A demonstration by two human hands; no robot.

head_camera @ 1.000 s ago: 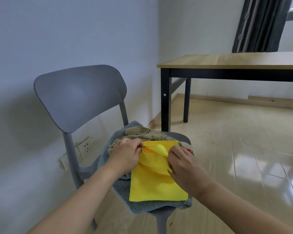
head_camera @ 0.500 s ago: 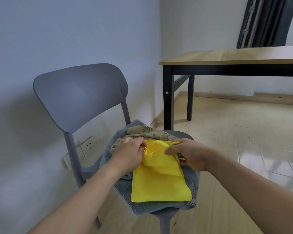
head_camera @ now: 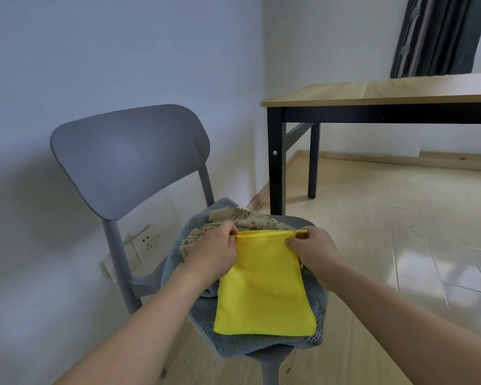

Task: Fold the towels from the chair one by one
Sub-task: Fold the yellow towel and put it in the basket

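A yellow towel (head_camera: 264, 287) lies flat on top of the pile on the grey chair (head_camera: 128, 157). My left hand (head_camera: 213, 252) pinches its far left corner. My right hand (head_camera: 313, 252) pinches the far right corner, so the far edge is pulled straight between them. Under it lie a beige patterned towel (head_camera: 250, 219) at the back and a grey towel (head_camera: 233, 340) that covers the seat and hangs over the front.
A wooden table with black legs (head_camera: 372, 91) stands to the right behind the chair. A wall socket (head_camera: 146, 243) sits low on the wall at the left. Dark curtains (head_camera: 439, 34) hang at the far right. Bare wooden floor (head_camera: 400, 232) spreads to the right.
My right hand moved rightward along the yellow towel's far edge to its right corner. The bunched top edge is now stretched straight and the towel lies flatter.
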